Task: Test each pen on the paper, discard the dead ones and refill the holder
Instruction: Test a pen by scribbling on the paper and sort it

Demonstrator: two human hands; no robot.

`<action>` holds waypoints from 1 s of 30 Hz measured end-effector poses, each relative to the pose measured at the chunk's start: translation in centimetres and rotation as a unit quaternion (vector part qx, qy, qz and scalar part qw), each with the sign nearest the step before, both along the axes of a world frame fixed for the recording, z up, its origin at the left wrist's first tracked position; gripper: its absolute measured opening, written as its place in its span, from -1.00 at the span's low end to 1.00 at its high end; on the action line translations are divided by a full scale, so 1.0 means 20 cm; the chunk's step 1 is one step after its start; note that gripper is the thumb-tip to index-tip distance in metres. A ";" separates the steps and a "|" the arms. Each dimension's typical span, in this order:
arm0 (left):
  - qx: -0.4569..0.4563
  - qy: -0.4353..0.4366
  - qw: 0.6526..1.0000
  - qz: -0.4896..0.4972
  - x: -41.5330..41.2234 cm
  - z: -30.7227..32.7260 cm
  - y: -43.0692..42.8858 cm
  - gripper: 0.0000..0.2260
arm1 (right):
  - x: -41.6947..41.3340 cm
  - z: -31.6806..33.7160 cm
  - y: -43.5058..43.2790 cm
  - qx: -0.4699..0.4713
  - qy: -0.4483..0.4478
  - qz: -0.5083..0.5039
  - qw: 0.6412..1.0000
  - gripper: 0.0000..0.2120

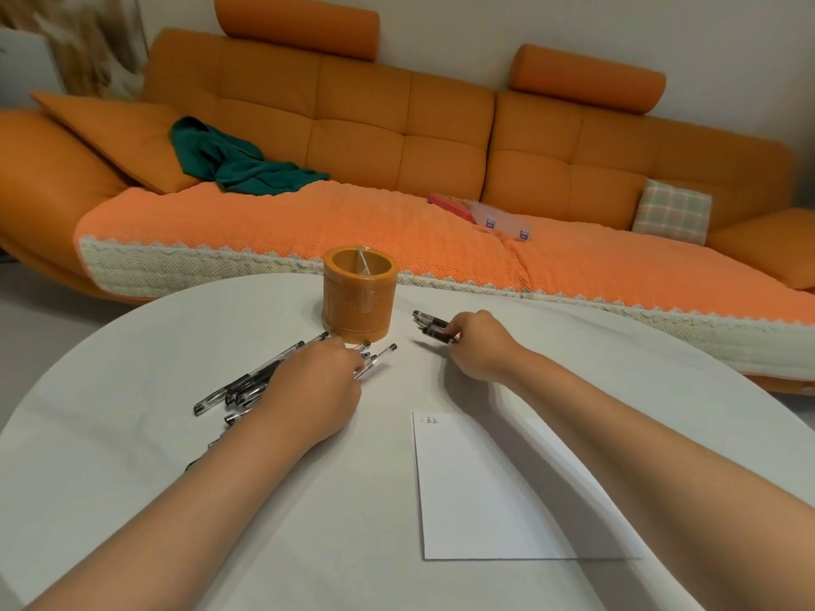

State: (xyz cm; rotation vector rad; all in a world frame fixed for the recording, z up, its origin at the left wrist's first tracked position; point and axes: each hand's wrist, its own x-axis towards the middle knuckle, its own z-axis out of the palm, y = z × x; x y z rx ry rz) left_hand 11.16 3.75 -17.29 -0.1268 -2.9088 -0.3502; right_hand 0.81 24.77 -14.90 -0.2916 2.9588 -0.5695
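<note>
An orange cylindrical pen holder (358, 297) stands upright at the far side of the round white table (132, 500), with nothing visible inside. Several black-capped clear pens (247, 383) lie in a pile left of the holder. My left hand (315, 390) lies on this pile with its fingers curled over some pens near the holder's base. My right hand (478, 343) grips a small bunch of pens (434, 326) to the right of the holder, low over the table. A white sheet of paper (498, 491) lies near me, with small marks at its top left corner.
An orange sofa (397, 125) stretches behind the table. On it lie a green cloth (233, 160), a checked cushion (672, 211) and a clear plastic box (498, 218). The table's rim curves close to the sofa seat.
</note>
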 end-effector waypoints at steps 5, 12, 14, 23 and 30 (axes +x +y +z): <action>0.070 -0.010 0.998 -0.003 -0.02 0.02 -0.02 -0.81 | -0.07 -0.13 -0.03 0.023 0.082 0.018 0.996 -0.68; 0.118 -0.010 0.993 -0.028 -0.02 0.03 0.00 -0.75 | -0.11 -0.15 -0.04 0.042 0.140 0.063 0.987 -0.66; 0.128 -0.008 0.991 -0.039 -0.02 0.03 0.00 -0.75 | -0.08 -0.13 -0.04 0.039 0.156 0.082 0.984 -0.65; 0.169 0.033 0.980 -0.100 0.00 0.02 0.08 -0.77 | 0.26 0.05 -0.02 -0.072 0.145 0.212 0.964 -0.48; 0.199 0.017 0.971 -0.134 0.05 0.04 0.13 -0.72 | 0.33 -0.05 0.15 -0.017 0.161 0.217 0.963 -0.78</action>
